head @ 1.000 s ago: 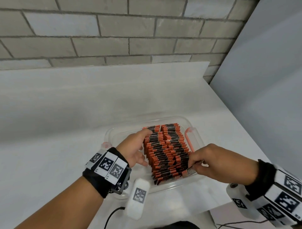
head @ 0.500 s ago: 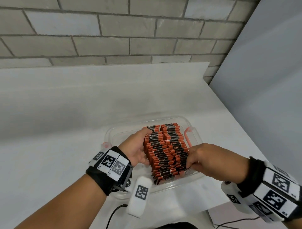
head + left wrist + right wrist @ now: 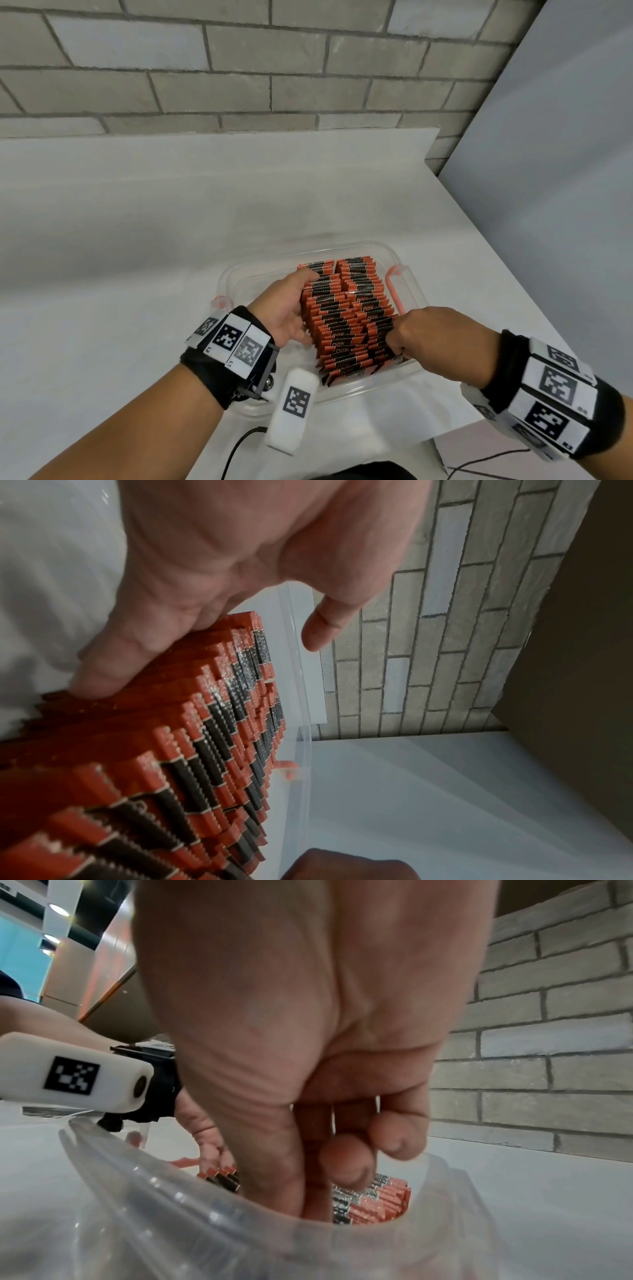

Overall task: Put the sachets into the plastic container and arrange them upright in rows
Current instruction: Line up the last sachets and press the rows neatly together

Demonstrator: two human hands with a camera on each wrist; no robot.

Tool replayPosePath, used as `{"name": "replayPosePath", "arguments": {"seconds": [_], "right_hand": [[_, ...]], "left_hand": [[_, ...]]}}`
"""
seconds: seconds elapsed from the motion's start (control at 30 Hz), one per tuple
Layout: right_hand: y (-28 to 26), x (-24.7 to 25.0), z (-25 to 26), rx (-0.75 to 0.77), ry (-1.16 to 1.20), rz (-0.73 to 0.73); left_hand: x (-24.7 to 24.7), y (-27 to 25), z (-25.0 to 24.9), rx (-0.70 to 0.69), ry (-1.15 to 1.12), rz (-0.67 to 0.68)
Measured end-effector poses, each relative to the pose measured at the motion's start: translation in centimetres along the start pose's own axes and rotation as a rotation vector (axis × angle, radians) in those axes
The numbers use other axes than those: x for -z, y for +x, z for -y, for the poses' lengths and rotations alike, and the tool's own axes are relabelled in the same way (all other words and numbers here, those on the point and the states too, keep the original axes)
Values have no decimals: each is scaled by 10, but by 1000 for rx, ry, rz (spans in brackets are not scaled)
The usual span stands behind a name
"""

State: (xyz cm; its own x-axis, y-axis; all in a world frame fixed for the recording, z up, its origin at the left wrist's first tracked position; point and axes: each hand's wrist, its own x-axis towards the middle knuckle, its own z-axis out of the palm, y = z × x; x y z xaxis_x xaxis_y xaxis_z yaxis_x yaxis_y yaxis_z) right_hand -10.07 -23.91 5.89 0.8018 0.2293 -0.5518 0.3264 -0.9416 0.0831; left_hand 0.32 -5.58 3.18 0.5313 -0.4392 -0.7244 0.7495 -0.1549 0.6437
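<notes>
A clear plastic container [image 3: 406, 274] with orange clips on its left and right rims sits on a white table [image 3: 137, 274], close to the near edge and toward the right corner. Inside it, orange-and-black sachets [image 3: 346, 315] stand upright on edge in two tight rows running from the near wall to the far wall, filling the middle and right of the container; a strip along its left wall holds no sachets.

The left hand [image 3: 287, 308] is inside that strip, fingers straight and flat against the left side of the left row, thumb lifted clear over the tops. In the left wrist view the fingers [image 3: 113, 664] press along the orange sachet edges, with the container's far rim just beyond them.

The right hand [image 3: 431, 332] reaches in at the near right of the rows, fingers curled down among the sachet tops. In the right wrist view thumb and fingertips [image 3: 346, 1161] close together over the sachets; whether they pinch a single sachet cannot be told.

The table top is plain matt white and meets a low white upstand at its far edge. Behind that rises a grey-white brick wall [image 3: 239, 68], and a smooth pale grey panel [image 3: 548, 171] stands along the table's right edge. Black cables hang below the near edge.
</notes>
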Motion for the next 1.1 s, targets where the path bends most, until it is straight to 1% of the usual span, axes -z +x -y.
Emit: {"name": "replayPosePath", "arguments": {"seconds": [0.07, 0.2, 0.4, 0.7, 0.83, 0.9, 0.97, 1.1], "right_hand": [[0, 0, 2, 4, -4, -5], [0, -2, 1, -1, 71, -37], [-3, 1, -2, 8, 29, -47], [3, 9, 0, 0, -24, 2], [-3, 12, -6, -20, 98, 1], [-8, 15, -8, 5, 203, 2], [-12, 18, -6, 45, 291, 46], [-11, 22, -6, 58, 311, 143]], "left_hand": [[0, -1, 0, -1, 3, 5], [0, -1, 0, -6, 15, -8], [-2, -1, 0, 0, 35, 17], [-1, 1, 1, -8, 18, 3], [0, 0, 1, -9, 4, 12], [0, -1, 1, -12, 4, 7], [0, -1, 1, -12, 7, 8], [0, 0, 1, 3, 12, 8]]}}
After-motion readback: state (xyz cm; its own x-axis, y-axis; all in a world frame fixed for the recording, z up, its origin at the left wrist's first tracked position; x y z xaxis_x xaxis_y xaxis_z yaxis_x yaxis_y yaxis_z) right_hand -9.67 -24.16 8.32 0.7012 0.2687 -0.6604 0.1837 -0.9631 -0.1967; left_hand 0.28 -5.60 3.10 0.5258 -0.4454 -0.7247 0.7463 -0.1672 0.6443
